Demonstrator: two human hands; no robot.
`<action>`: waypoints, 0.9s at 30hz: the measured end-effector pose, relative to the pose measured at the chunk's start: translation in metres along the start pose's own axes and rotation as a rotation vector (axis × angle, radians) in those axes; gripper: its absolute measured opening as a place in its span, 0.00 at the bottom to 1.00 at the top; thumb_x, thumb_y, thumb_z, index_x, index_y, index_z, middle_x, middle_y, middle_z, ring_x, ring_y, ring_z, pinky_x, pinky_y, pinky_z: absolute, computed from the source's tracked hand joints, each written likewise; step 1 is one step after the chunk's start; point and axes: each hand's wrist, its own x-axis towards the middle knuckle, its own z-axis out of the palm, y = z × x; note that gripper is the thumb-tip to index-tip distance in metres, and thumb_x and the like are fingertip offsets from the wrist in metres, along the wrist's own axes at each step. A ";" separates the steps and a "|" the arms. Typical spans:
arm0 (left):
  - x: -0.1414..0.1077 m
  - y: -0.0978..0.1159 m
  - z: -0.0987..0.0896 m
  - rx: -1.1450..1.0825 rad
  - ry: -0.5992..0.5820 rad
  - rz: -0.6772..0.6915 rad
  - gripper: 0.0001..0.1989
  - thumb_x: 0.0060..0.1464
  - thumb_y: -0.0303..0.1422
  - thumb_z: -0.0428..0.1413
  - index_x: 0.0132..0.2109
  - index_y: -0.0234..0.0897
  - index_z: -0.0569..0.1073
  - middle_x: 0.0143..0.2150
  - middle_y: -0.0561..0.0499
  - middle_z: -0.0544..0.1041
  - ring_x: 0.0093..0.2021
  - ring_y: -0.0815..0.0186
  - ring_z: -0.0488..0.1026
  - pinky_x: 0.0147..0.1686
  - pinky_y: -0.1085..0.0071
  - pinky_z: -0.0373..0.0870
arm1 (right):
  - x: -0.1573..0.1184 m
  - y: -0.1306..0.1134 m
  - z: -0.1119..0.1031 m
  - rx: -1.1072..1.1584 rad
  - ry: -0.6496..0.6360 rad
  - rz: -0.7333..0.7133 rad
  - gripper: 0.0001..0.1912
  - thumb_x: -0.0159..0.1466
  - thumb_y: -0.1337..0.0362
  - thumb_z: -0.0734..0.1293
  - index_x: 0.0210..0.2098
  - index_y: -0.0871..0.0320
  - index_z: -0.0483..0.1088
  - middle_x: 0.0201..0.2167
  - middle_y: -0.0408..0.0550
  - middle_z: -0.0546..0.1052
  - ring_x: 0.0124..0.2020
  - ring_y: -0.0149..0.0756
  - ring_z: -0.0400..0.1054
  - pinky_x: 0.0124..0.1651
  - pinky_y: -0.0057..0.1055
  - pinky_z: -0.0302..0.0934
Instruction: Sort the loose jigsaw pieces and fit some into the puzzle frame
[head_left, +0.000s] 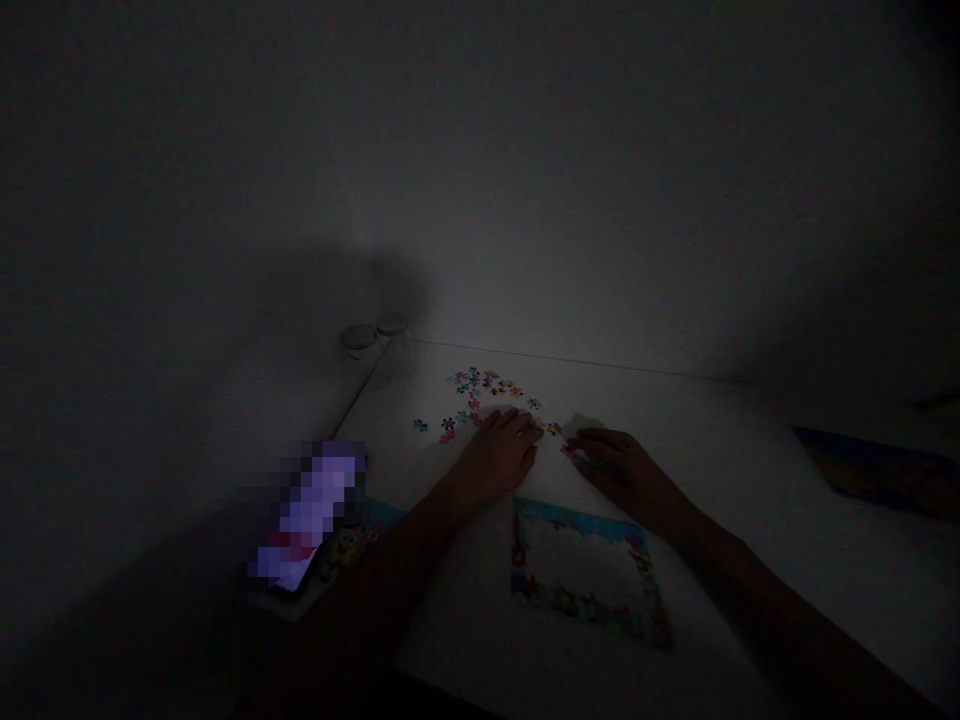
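Observation:
In dim light, my left hand (pixel 496 455) lies palm down on the white table, its fingers slightly apart beside loose jigsaw pieces. Its fingertips are close to a yellowish piece (pixel 554 429). Across from it, my right hand (pixel 624 468) has thumb and fingers brought together around a pink jigsaw piece (pixel 568 450); the grip is partly lost in the dark. Several more loose pieces (pixel 474 385) are scattered beyond and left of my left hand. Nearer me, between my forearms, lies a partly assembled puzzle border (pixel 589 520) with a bare middle.
At left, a lit phone (pixel 319 510) rests on a colourful picture sheet (pixel 349 545). Two round-lidded clear containers (pixel 391 324) stand in the back left corner by the wall (pixel 525 200). A dark blue printed sheet or box (pixel 874 470) lies far right.

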 end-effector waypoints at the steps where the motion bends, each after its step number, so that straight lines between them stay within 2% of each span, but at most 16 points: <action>1: 0.000 -0.002 -0.001 0.001 -0.008 0.005 0.16 0.66 0.31 0.45 0.57 0.39 0.71 0.62 0.46 0.69 0.64 0.60 0.62 0.65 0.56 0.55 | 0.000 0.000 0.000 0.003 0.001 0.003 0.20 0.69 0.51 0.59 0.52 0.53 0.74 0.53 0.55 0.76 0.54 0.49 0.70 0.54 0.51 0.67; 8: -0.004 -0.005 -0.008 0.005 -0.044 0.078 0.18 0.64 0.26 0.46 0.58 0.39 0.69 0.65 0.47 0.67 0.66 0.60 0.59 0.67 0.54 0.50 | 0.002 -0.004 -0.001 0.009 -0.004 0.020 0.21 0.69 0.50 0.58 0.51 0.54 0.74 0.52 0.57 0.76 0.53 0.50 0.70 0.56 0.52 0.66; 11: -0.007 0.002 -0.012 0.022 -0.047 0.091 0.18 0.64 0.26 0.46 0.58 0.37 0.69 0.62 0.44 0.69 0.63 0.58 0.63 0.65 0.53 0.53 | 0.003 -0.006 -0.002 0.022 -0.012 0.017 0.20 0.69 0.51 0.59 0.51 0.53 0.74 0.51 0.56 0.76 0.54 0.49 0.70 0.57 0.51 0.65; 13: -0.009 0.009 -0.013 0.036 -0.056 0.093 0.18 0.63 0.26 0.46 0.58 0.35 0.68 0.61 0.43 0.70 0.61 0.58 0.65 0.64 0.53 0.55 | 0.004 -0.006 -0.003 0.033 -0.007 0.010 0.20 0.69 0.51 0.59 0.50 0.53 0.74 0.51 0.55 0.76 0.53 0.48 0.70 0.57 0.50 0.65; 18: -0.010 0.020 -0.009 0.066 -0.078 0.081 0.17 0.66 0.30 0.44 0.58 0.38 0.67 0.62 0.45 0.68 0.64 0.59 0.61 0.66 0.55 0.52 | 0.004 -0.002 0.000 0.040 0.018 -0.010 0.20 0.69 0.50 0.59 0.49 0.53 0.75 0.51 0.54 0.77 0.53 0.48 0.71 0.56 0.50 0.65; 24: -0.006 0.020 -0.008 0.084 -0.076 0.059 0.16 0.66 0.30 0.44 0.58 0.35 0.67 0.64 0.44 0.66 0.64 0.59 0.60 0.66 0.57 0.52 | 0.005 0.001 0.001 0.032 0.010 -0.018 0.20 0.68 0.50 0.59 0.49 0.53 0.75 0.50 0.54 0.77 0.53 0.49 0.70 0.56 0.51 0.64; 27: -0.006 0.019 -0.009 0.077 -0.064 0.055 0.16 0.65 0.29 0.44 0.57 0.36 0.67 0.63 0.45 0.67 0.62 0.60 0.63 0.65 0.59 0.53 | 0.005 -0.002 0.000 0.027 0.014 -0.027 0.20 0.68 0.51 0.59 0.49 0.53 0.75 0.50 0.54 0.77 0.53 0.48 0.71 0.56 0.51 0.64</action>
